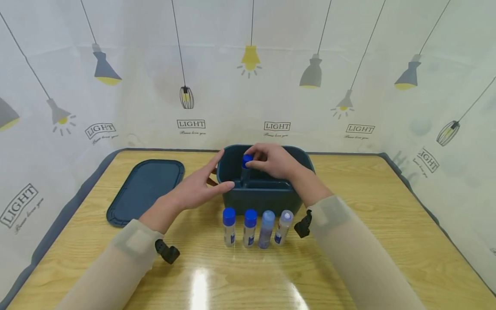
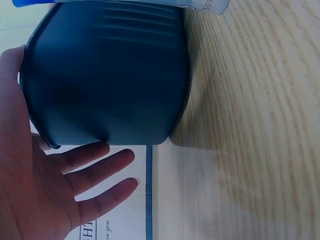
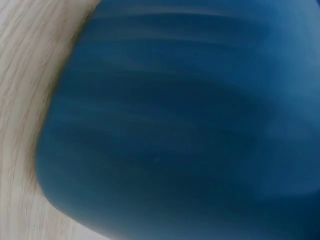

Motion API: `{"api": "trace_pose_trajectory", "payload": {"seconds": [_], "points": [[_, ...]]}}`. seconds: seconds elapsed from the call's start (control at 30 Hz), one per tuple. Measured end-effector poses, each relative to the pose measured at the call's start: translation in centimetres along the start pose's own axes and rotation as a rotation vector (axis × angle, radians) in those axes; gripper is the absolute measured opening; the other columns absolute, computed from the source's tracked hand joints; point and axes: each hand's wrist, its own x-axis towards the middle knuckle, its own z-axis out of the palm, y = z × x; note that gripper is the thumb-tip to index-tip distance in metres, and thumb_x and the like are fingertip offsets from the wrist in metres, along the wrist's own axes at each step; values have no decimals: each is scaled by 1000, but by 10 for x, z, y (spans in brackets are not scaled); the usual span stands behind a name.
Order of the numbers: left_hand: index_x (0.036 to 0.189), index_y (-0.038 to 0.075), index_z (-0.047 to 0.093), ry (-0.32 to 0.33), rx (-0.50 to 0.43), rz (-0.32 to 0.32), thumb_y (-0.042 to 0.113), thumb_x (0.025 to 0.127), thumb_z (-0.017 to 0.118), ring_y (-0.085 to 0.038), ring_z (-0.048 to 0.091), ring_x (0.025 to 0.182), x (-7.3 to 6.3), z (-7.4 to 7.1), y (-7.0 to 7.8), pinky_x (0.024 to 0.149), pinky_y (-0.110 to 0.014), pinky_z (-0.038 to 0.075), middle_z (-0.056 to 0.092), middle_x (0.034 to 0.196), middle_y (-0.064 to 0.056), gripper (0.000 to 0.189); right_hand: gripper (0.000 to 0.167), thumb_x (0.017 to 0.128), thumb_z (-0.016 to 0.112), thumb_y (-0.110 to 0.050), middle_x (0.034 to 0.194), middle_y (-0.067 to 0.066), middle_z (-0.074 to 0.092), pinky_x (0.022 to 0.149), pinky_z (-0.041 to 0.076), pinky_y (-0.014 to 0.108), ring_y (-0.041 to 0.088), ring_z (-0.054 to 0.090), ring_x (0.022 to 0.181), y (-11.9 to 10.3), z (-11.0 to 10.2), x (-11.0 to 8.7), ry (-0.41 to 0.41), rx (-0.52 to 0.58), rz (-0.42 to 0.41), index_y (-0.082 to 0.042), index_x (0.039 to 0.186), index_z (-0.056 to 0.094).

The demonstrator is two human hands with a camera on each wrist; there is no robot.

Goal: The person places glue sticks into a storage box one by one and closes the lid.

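Note:
A dark blue divided bin (image 1: 259, 201) stands on the wooden table. Inside its left part, my right hand (image 1: 277, 160) pinches the blue cap of a small bottle (image 1: 246, 161), which is upright; its lower part is hidden by the bin. My left hand (image 1: 195, 186) rests at the bin's left end, thumb at the near rim and forefinger at the far rim. In the left wrist view, the other fingers (image 2: 102, 172) are spread and nearly straight beside the bin wall (image 2: 105, 80). Only the bin's outer wall (image 3: 165, 130) fills the right wrist view, so the hand is hidden there.
In front of the bin stand several small bottles in a row: two with blue caps (image 1: 229, 228) (image 1: 249, 229), one pale blue bottle (image 1: 266, 230), and one clear-topped bottle (image 1: 284, 228). A dark blue lid (image 1: 149, 189) lies flat at left. A printed curtain (image 1: 217, 86) hangs behind the table.

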Motion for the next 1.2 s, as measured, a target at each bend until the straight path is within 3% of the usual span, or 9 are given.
{"api": "trace_pose_trajectory", "payload": {"seconds": [0.53, 1.2], "points": [[174, 51, -4, -1, -6, 16, 82, 98, 58, -36, 67, 133, 0, 1, -1, 101, -57, 59, 51, 164, -14, 103, 42, 109, 72, -31, 109, 8, 76, 79, 61, 39, 20, 71, 77, -3, 4, -1, -40, -10, 41, -17, 149, 69], [174, 51, -5, -2, -26, 20, 80, 99, 59, -36, 67, 131, 1, 2, 0, 99, -54, 61, 52, 163, -13, 102, 40, 110, 70, -32, 110, 8, 75, 80, 61, 40, 21, 71, 77, -5, 3, -2, -37, -23, 75, -18, 147, 69]]}}
